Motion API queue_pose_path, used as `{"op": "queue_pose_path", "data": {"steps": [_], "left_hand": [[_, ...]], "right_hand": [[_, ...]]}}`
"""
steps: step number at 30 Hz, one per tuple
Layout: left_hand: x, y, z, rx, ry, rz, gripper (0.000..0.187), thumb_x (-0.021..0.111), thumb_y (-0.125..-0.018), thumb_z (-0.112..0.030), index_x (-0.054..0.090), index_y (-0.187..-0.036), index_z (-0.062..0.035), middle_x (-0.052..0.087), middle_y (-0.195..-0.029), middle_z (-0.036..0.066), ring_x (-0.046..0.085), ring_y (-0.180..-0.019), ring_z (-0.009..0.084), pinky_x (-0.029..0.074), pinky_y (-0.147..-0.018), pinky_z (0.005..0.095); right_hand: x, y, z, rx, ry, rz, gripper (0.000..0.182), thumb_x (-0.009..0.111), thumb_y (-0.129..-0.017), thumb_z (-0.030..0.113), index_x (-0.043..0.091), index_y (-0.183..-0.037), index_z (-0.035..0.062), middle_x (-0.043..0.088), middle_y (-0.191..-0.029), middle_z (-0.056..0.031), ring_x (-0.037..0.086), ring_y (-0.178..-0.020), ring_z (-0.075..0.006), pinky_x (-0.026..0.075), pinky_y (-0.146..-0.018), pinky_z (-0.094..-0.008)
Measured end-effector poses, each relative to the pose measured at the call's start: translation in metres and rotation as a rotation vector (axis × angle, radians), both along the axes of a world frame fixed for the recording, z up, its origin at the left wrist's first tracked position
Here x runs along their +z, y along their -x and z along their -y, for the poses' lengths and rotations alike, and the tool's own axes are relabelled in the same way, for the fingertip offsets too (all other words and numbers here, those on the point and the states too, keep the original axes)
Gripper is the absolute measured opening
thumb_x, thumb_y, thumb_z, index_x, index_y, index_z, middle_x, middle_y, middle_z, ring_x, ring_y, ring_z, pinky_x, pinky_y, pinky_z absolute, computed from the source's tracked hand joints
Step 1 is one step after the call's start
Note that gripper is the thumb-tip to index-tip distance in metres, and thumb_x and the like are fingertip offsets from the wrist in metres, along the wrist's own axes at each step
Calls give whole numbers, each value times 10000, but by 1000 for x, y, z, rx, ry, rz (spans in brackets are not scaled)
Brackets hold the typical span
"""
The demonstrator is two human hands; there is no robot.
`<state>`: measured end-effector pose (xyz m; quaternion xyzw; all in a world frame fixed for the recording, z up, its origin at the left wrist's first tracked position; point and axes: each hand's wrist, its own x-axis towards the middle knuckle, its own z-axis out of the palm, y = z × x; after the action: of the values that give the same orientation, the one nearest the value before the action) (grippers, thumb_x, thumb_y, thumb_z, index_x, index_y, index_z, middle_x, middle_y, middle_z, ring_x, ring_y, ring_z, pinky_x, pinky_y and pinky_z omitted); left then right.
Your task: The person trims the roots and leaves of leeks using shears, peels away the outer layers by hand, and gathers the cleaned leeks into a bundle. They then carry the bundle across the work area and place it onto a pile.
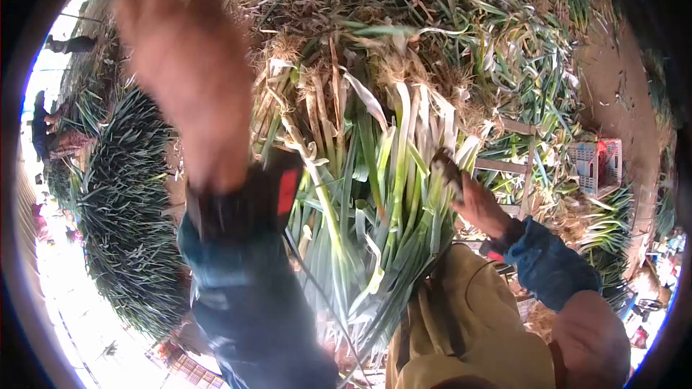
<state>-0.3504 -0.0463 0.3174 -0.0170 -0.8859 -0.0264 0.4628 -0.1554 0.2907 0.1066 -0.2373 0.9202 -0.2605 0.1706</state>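
Note:
My left hand (189,72) is raised at the upper left, close to the camera and smeared by motion, so its fingers do not show clearly. Its wrist wears a black band with a red patch. In front of me lies a pile of long green onions (396,173), with rooty white ends pointing away and green leaves hanging towards me. At the pile's right side rests my right hand (477,201), fingers stretched against the stalks and dark at their ends. Both arms have blue sleeves.
A large stack of green onions (126,216) stands at the left. Loose leaves and trimmings (504,50) cover the ground beyond the pile. On the right is a white plastic crate (598,165) near wooden slats (502,166). A person (43,126) is at the far left edge.

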Motion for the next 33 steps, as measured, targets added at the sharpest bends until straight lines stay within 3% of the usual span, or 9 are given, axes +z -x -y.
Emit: {"op": "queue_pose_path", "data": {"steps": [2, 9, 13, 16, 17, 23, 27, 29, 33], "left_hand": [[-10, -51, 13, -150, -278, -34, 131, 517, -837, -110, 540, -716, -66, 538, -573, 48, 492, -455, 123, 373, -393, 281], [-289, -241, 73, 511, -223, 1524, 204, 467, -822, -242, 611, -820, -97, 632, -811, 122, 630, -751, 296, 510, -602, 416], [-314, -263, 35, 284, -311, 1558, 207, 471, -807, -216, 613, -849, -71, 628, -833, 149, 619, -785, 319, 496, -633, 443], [-394, -296, 29, 99, -436, 894, 212, 519, -753, -180, 582, -901, -42, 609, -845, 175, 586, -799, 363, 469, -688, 451], [-400, -295, 20, 120, -464, 858, 218, 540, -734, -181, 578, -899, -43, 601, -854, 178, 576, -812, 365, 462, -704, 454], [-351, -264, -7, 404, -668, 1073, 383, 675, -620, -228, 566, -931, -34, 578, -884, 190, 545, -869, 367, 441, -763, 428], [-412, -303, -5, -13, -1791, 979, 370, 648, -677, -226, 565, -984, -38, 591, -888, 167, 557, -809, 288, 432, -717, 365], [-320, -291, -28, -244, -1960, 956, 301, 592, -772, -240, 567, -980, -24, 601, -839, 89, 552, -729, 138, 416, -645, 288], [-344, -346, -34, -189, -1746, 906, 201, 497, -830, -162, 556, -955, -15, 556, -827, 74, 501, -755, 150, 386, -669, 264]], "right_hand": [[25, -18, 19, 42, 68, 215, 640, 624, -748, 204, 258, -1230, -5, 537, -905, -214, 570, -683, -352, 481, -569, -392], [38, 4, 67, 290, 40, 372, 599, 611, -741, 167, 278, -1187, -53, 526, -749, -196, 564, -621, -343, 470, -544, -407], [-76, 32, 43, -100, -82, -17, 597, 611, -753, 209, 298, -1162, -91, 538, -745, -208, 564, -638, -341, 454, -542, -415], [-32, 22, 51, 194, 91, -376, 634, 616, -758, 229, 282, -1179, -106, 543, -781, -230, 569, -659, -353, 464, -557, -410], [-7, 16, 65, 51, -45, 290, 661, 621, -760, 230, 266, -1197, -117, 538, -815, -249, 567, -693, -363, 466, -568, -407], [44, -57, 81, 286, 121, 274, 591, 646, -742, 220, 301, -1117, -81, 524, -777, -253, 562, -636, -387, 444, -523, -435], [45, -65, 89, 277, -12, 414, 614, 639, -752, 253, 302, -1135, -88, 521, -767, -257, 564, -618, -373, 438, -505, -431], [32, -70, 85, 263, 14, 327, 619, 633, -757, 265, 303, -1140, -93, 520, -764, -259, 565, -610, -367, 439, -501, -428], [45, -71, 81, 187, 76, 278, 581, 621, -763, 264, 327, -1156, -48, 509, -744, -256, 546, -576, -367, 448, -487, -409]]}}
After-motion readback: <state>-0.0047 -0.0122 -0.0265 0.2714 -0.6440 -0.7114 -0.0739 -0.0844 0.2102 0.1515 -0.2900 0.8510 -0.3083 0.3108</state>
